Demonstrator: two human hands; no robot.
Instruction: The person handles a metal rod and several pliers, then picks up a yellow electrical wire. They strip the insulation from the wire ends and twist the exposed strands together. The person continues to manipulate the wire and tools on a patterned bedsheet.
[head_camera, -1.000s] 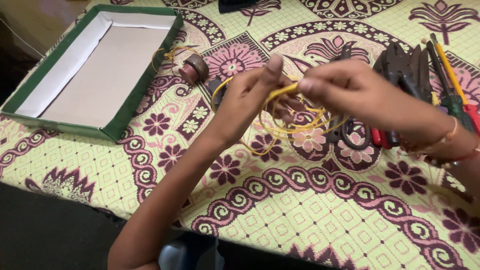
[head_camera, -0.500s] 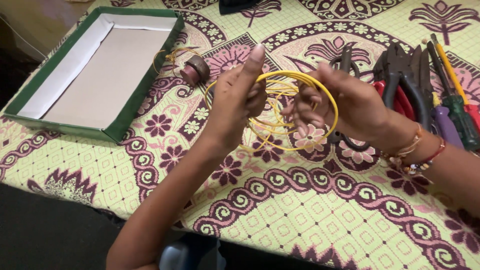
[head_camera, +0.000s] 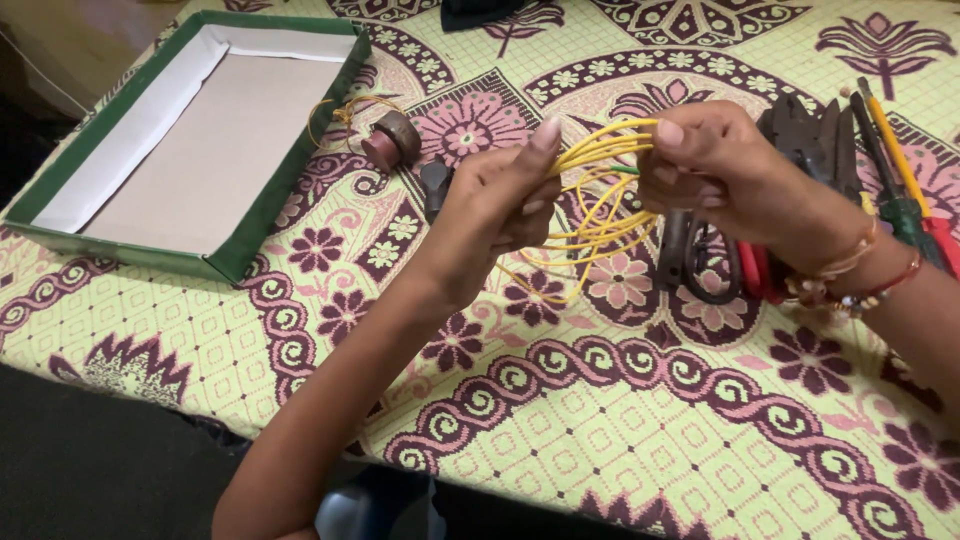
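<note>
Hands gathering a yellow wire coil (head_camera: 600, 215) above the patterned cloth (head_camera: 640, 430): left hand (head_camera: 495, 205) and right hand (head_camera: 720, 160) both pinch its loops. Judged step: bundling the strands; evening the loops would call for a firm pinch.

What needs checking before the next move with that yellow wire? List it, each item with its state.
1. Left hand grips the yellow wire: ok.
2. Right hand pinches the same loops at the top: ok.
3. Loops gathered neatly: not ok, several strands hang loose below.
4. Wire ends located: cannot tell.
5. Green box open with room inside: ok.
6. Tools within reach of the right hand: ok.
</note>
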